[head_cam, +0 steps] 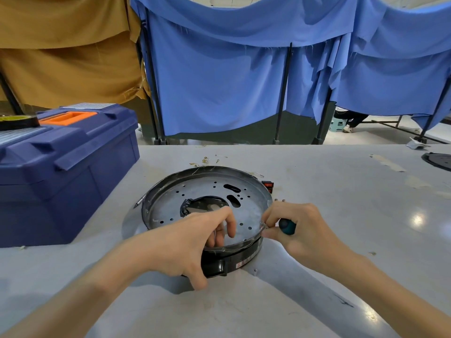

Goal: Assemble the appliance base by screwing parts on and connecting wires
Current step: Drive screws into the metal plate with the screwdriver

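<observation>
At the middle of the grey table [341, 215] sits the round appliance base [202, 191], its perforated metal plate facing up inside a black housing. The left hand [190, 242] grips the base at about 6 o'clock, fingers curled over the rim onto the plate and thumb against the black outer wall. The right hand [300, 228] is closed round a teal-handled screwdriver [287, 226], whose tip meets the rim at about 4 o'clock. A red switch [268, 186] lies just beside the base at 2 o'clock, two small screws [280, 200] near it at 3 o'clock, and loose wire terminals [203, 162] at 12 o'clock. A blue toolbox [61, 172] stands at 9 o'clock, with a tape roll [18, 121] on its lid.
</observation>
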Demonstrator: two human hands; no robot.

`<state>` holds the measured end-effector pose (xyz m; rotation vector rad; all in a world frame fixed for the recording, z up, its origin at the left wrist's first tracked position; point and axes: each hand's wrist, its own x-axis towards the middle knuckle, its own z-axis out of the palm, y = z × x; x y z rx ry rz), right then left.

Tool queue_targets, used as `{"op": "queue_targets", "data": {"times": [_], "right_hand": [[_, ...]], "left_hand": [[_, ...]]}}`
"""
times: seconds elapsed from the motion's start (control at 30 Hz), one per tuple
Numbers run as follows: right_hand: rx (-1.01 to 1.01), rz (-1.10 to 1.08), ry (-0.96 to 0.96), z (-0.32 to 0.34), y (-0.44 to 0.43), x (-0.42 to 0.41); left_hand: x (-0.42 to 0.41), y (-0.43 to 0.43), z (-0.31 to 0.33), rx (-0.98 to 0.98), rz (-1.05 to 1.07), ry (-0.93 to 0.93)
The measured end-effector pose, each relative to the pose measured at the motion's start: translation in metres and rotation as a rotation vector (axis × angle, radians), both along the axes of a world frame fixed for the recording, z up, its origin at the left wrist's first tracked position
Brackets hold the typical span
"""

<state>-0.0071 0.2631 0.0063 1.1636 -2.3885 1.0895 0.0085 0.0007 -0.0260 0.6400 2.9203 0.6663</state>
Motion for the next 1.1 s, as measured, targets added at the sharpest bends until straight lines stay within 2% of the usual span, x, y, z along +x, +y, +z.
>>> {"op": "queue_targets", "data": {"times": [0.1,0.23,0.43,0.57,0.73,0.9,1.1], "right_hand": [[-0.052,-0.010,-0.022,-0.003,-0.001,0.002],[-0.103,-0.002,-0.033,-0.006,-0.004,0.009],[-0.036,-0.043,-0.018,0.001,-0.001,0.006],[-0.033,-0.061,0.034,0.000,0.000,0.005],[-0.026,-0.099,0.089,-0.002,-0.001,0.005],[-0.077,-0.226,0.210,0.003,0.007,0.004],[0.101,-0.196,0.116,-0.002,0.010,0.004]], "left_hand": [[0.012,0.007,0.016,0.078,0.026,-0.072],[0.039,0.018,0.045,0.082,-0.009,-0.097],[0.045,0.037,0.065,-0.027,0.008,-0.076],[0.043,0.036,0.067,0.021,0.006,-0.124],[0.034,0.039,0.056,0.002,0.006,0.024],[0.036,0.040,0.044,-0.002,0.006,0.140],[0.037,0.046,0.047,0.010,0.018,0.160]]}}
